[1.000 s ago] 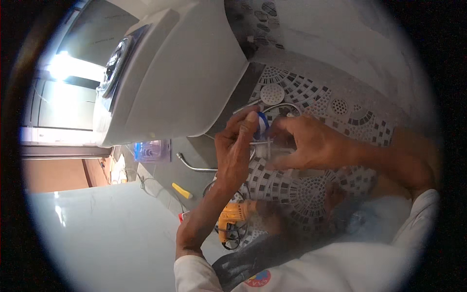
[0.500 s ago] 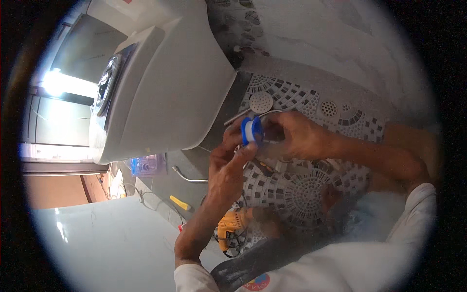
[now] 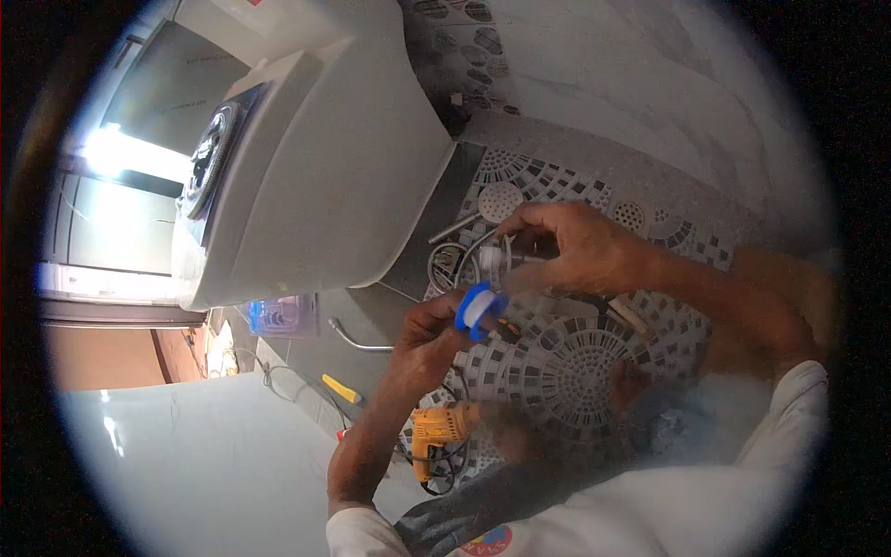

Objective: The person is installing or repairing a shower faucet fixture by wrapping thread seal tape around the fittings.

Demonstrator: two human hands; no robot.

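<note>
A blue spool of white thread seal tape [image 3: 481, 311] sits in the closed fingers of my left hand [image 3: 429, 343]. Just above and to the right of it, my right hand [image 3: 580, 249] is closed on a pale, metallic-looking fitting [image 3: 495, 260]. Its exact kind is hard to make out, as fingers partly cover it. Close to that fitting curves a grey hose [image 3: 447, 266], looped over the floor. A round, perforated shower head [image 3: 501, 201] with a metal handle lies beyond my hands.
A yellow power drill [image 3: 439, 429] with its cord lies below my left hand. To the left are a bent metal pipe [image 3: 360, 342], a yellow-handled tool [image 3: 342, 388] and a clear blue package [image 3: 281, 316]. A large white fixture [image 3: 343, 176] stands at upper left; a round floor drain [image 3: 628, 216] lies right.
My left hand and the tape spool have moved down, away from the fitting in my right hand. The spool has tilted, and the grey hose loop shows more.
</note>
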